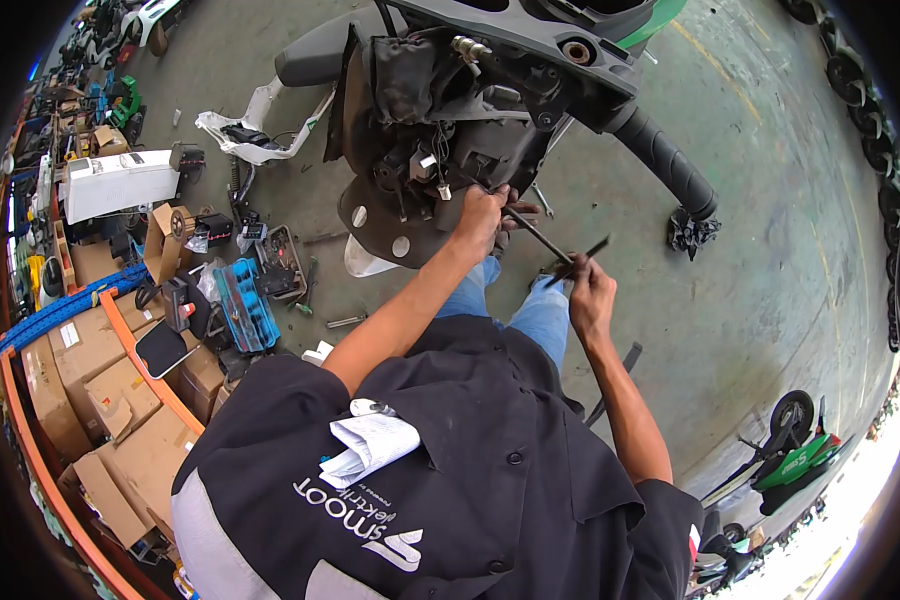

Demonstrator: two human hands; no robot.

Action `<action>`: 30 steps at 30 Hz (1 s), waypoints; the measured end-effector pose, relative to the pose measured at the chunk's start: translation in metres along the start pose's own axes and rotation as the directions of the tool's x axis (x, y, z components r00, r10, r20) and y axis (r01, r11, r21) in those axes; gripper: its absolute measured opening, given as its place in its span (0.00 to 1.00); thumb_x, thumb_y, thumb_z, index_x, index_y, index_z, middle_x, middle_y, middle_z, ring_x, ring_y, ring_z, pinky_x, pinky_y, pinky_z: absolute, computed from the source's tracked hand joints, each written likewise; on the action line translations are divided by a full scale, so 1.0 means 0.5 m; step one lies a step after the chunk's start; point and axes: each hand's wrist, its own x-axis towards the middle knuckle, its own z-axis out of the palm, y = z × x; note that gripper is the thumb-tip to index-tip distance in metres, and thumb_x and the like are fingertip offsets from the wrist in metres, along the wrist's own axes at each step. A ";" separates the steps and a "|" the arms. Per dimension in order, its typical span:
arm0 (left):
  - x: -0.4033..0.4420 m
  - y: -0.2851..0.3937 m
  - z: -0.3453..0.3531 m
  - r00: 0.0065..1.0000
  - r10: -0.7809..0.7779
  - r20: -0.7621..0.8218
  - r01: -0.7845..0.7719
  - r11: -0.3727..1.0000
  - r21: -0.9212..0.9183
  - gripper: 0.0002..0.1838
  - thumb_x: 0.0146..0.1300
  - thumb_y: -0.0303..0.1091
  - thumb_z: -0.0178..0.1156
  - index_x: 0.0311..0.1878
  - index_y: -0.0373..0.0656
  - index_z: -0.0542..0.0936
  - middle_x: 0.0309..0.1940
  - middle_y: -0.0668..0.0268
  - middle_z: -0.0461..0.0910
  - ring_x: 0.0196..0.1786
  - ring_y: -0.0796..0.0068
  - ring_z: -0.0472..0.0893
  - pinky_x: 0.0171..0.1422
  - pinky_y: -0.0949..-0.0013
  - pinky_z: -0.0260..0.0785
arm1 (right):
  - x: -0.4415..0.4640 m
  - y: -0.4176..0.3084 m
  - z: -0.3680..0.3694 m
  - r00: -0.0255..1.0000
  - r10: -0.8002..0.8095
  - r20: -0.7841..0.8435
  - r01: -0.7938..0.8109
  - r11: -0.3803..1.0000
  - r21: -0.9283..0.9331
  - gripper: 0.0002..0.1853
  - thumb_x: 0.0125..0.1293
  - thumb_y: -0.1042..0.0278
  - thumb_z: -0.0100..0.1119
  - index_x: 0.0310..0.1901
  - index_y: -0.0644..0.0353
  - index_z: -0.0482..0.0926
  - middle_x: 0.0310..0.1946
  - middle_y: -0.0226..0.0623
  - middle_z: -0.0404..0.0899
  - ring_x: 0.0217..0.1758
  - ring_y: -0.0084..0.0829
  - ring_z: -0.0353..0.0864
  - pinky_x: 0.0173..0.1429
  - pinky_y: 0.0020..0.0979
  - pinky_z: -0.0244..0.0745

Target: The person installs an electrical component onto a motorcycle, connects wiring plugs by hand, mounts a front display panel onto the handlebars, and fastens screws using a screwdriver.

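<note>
My right hand (592, 292) is closed on the crossbar of a dark T-handle wrench (540, 236). The shaft slants up and left to my left hand (482, 218), whose fingers are closed around its far end. What the tip meets is hidden behind those fingers. Just beyond my left hand is the opened front of a scooter (490, 150), with its dark inner parts exposed. Loose wires with a white connector (445, 190) hang beside my left hand.
The handlebar grip (670, 165) juts out at the right. A white panel (260, 125) lies on the floor at left. A blue tool case (247, 305), a tray of tools (282, 262) and cardboard boxes (120, 375) are to the left. A green scooter (800, 460) stands at lower right.
</note>
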 end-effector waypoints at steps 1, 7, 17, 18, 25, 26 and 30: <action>0.007 0.005 -0.002 1.000 -0.009 0.017 0.009 1.000 0.019 0.07 0.76 0.25 0.45 0.42 0.33 0.70 0.39 0.59 0.75 0.44 0.47 0.87 0.42 0.49 0.87 | 0.005 -0.005 0.003 0.999 0.033 0.006 -0.033 0.999 0.043 0.30 0.79 0.47 0.43 0.59 0.74 0.73 0.30 0.49 0.85 0.30 0.42 0.88 0.39 0.34 0.82; -0.002 0.011 0.002 1.000 -0.003 -0.020 0.001 0.997 -0.077 0.07 0.77 0.26 0.46 0.42 0.31 0.69 0.39 0.59 0.75 0.44 0.45 0.87 0.42 0.48 0.87 | -0.040 0.039 -0.040 0.780 -0.624 -0.046 0.424 0.582 -0.694 0.37 0.78 0.41 0.45 0.58 0.79 0.75 0.36 0.56 0.86 0.36 0.43 0.90 0.46 0.38 0.83; 0.005 0.019 0.014 0.999 -0.010 -0.045 0.009 0.999 -0.038 0.09 0.77 0.27 0.45 0.41 0.31 0.71 0.42 0.54 0.77 0.44 0.45 0.87 0.39 0.52 0.86 | -0.024 -0.024 -0.055 0.951 0.273 0.148 -0.253 0.957 -0.138 0.27 0.76 0.48 0.48 0.39 0.71 0.80 0.20 0.38 0.79 0.17 0.33 0.76 0.26 0.31 0.71; 0.002 0.020 0.014 0.998 -0.010 -0.059 0.006 0.998 -0.069 0.09 0.77 0.27 0.45 0.41 0.31 0.71 0.42 0.54 0.77 0.44 0.44 0.87 0.40 0.51 0.86 | -0.042 -0.020 -0.047 0.967 -0.253 0.018 0.236 0.874 -0.425 0.24 0.76 0.51 0.51 0.44 0.72 0.79 0.26 0.42 0.82 0.26 0.39 0.81 0.35 0.35 0.75; -0.002 0.018 -0.006 0.999 0.009 0.031 -0.007 0.997 -0.073 0.08 0.76 0.27 0.46 0.41 0.32 0.71 0.39 0.58 0.77 0.46 0.47 0.87 0.42 0.51 0.87 | -0.010 -0.012 -0.021 0.998 0.016 -0.054 -0.024 0.988 -0.149 0.26 0.73 0.49 0.59 0.51 0.72 0.80 0.33 0.49 0.85 0.38 0.44 0.84 0.48 0.42 0.79; -0.002 0.017 -0.005 1.000 -0.011 0.006 0.011 0.998 -0.056 0.08 0.76 0.27 0.46 0.41 0.32 0.71 0.39 0.58 0.77 0.46 0.47 0.87 0.41 0.51 0.87 | -0.025 -0.002 -0.027 0.988 -0.125 -0.091 0.094 0.953 -0.288 0.26 0.73 0.49 0.58 0.51 0.71 0.80 0.32 0.49 0.85 0.35 0.43 0.84 0.45 0.42 0.79; -0.005 0.022 0.002 0.998 -0.039 -0.057 0.035 0.997 -0.075 0.07 0.76 0.26 0.47 0.41 0.33 0.71 0.39 0.58 0.77 0.46 0.46 0.87 0.40 0.50 0.87 | -0.042 -0.011 -0.032 0.658 -0.753 0.005 0.542 0.469 -0.697 0.26 0.75 0.47 0.55 0.48 0.69 0.82 0.27 0.47 0.84 0.27 0.38 0.83 0.35 0.39 0.77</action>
